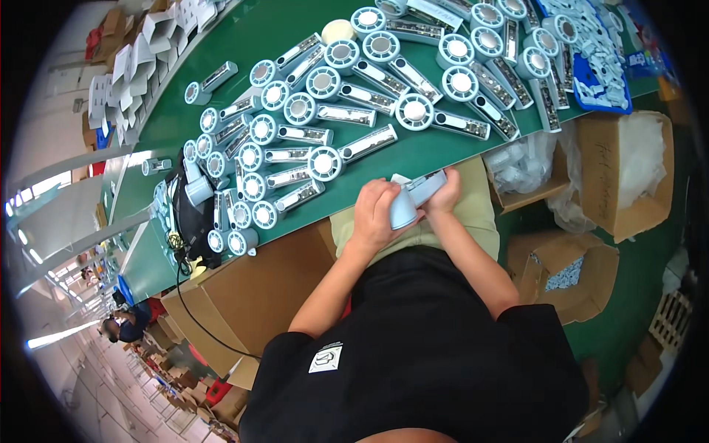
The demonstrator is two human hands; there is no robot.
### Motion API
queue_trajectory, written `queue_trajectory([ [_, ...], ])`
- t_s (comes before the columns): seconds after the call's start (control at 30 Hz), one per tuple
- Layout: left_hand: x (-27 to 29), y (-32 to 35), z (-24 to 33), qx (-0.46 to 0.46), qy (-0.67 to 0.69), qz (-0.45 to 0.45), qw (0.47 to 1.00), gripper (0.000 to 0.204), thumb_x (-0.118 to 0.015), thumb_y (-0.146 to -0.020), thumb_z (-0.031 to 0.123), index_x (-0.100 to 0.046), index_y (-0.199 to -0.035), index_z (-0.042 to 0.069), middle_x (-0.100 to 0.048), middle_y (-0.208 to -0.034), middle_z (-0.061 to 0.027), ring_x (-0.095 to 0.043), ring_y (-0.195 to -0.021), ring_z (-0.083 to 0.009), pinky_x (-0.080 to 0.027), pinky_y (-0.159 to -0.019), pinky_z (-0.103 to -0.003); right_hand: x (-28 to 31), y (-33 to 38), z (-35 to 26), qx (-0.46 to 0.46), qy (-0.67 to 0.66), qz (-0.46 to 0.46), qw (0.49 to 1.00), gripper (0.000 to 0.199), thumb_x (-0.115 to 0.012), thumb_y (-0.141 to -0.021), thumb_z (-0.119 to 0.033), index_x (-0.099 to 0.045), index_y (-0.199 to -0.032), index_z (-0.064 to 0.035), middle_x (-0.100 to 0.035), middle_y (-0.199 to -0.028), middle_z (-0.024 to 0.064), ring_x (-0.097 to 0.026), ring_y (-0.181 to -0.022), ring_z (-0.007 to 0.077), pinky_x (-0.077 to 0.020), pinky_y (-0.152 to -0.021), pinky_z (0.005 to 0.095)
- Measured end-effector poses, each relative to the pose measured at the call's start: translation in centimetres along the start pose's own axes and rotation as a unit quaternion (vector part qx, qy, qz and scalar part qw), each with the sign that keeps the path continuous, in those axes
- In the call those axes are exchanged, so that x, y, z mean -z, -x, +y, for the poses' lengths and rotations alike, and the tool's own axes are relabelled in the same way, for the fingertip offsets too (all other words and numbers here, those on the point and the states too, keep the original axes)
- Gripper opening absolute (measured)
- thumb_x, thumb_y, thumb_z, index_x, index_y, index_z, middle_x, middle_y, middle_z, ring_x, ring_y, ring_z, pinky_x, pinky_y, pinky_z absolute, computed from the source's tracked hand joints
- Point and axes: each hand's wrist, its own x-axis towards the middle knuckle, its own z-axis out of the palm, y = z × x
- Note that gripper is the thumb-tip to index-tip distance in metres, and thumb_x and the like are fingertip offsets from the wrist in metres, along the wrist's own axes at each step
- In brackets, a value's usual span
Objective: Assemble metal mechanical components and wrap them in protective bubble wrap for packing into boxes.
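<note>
Just in front of the table's near edge, over my lap, I hold a light blue handheld fan. My left hand is wrapped round its round head. The fingers of my right hand close on the handle, which points up and to the right. The fan's far side is hidden by my hands. Nearest to them on the table lies another handheld fan with its handle insides showing.
The green table carries many similar fans with open handles. A blue tray of small light blue parts stands at the far right. Cardboard boxes sit beside me on the right. On the left are a black bag, a cable and a large carton.
</note>
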Motion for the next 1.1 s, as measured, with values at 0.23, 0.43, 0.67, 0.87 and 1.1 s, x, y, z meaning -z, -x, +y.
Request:
queue_trajectory([
  [0.23, -0.1, -1.6, -0.9, 0.014, 0.011, -0.035, 0.999, 0.067, -0.09, -0.062, 0.025, -0.055, -0.114, 0.003, -0.058, -0.105, -0.0122, -0.058, -0.094, -0.0331, -0.051, -0.087, -0.044, -0.1, -0.3, 0.4, -0.025, -0.023, 0.061, 0.998, 0.038, -0.041, -0.095, -0.024, -0.068, -0.105, 0.0007, -0.067, -0.099, 0.0111, -0.057, -0.085, 0.017, -0.0455, -0.078, 0.0286],
  [0.43, -0.7, -3.5, 0.5, 0.036, 0.005, 0.011, 0.999, 0.028, -0.074, -0.067, 0.023, -0.061, -0.088, 0.01, -0.06, -0.085, -0.0078, -0.056, -0.07, -0.0283, -0.047, -0.066, -0.038, 3.7, -2.6, 0.8, -0.095, -0.004, 0.002, 0.995, 0.04, -0.037, -0.096, -0.031, -0.063, -0.109, -0.0032, -0.066, -0.105, 0.0109, -0.061, -0.092, 0.0197, -0.0507, -0.081, 0.0341],
  [0.67, -0.1, -1.7, 2.6, 0.08, 0.0, -0.037, 0.996, 0.061, -0.076, -0.067, 0.024, -0.05, -0.118, 0.005, -0.053, -0.117, -0.0128, -0.051, -0.097, -0.0325, -0.043, -0.086, -0.04, 0.2, -0.2, -4.2, -0.179, -0.022, -0.113, 0.977, 0.044, -0.034, -0.097, -0.03, -0.058, -0.122, -0.0037, -0.063, -0.121, 0.0159, -0.065, -0.103, 0.0286, -0.0538, -0.087, 0.037],
  [0.87, 1.2, -1.6, 2.7, 0.125, 0.068, -0.027, 0.989, 0.059, -0.076, -0.071, 0.026, -0.051, -0.119, 0.004, -0.054, -0.115, -0.0134, -0.053, -0.095, -0.0334, -0.046, -0.085, -0.04, 0.2, -0.4, -4.7, -0.178, 0.025, -0.087, 0.98, 0.039, -0.036, -0.095, -0.03, -0.058, -0.117, -0.0064, -0.064, -0.114, 0.0135, -0.065, -0.1, 0.0273, -0.0531, -0.082, 0.0365],
  [1.1, 3.3, -0.4, 1.2, 0.263, 0.198, -0.165, 0.93, 0.041, -0.071, -0.081, 0.032, -0.062, -0.109, 0.004, -0.061, -0.107, -0.0131, -0.06, -0.089, -0.031, -0.05, -0.08, -0.038, 2.0, 1.6, -5.9, 0.015, 0.197, -0.102, 0.975, 0.027, -0.039, -0.094, -0.027, -0.059, -0.093, -0.0092, -0.06, -0.09, 0.0059, -0.057, -0.087, 0.02, -0.0447, -0.077, 0.0299],
])
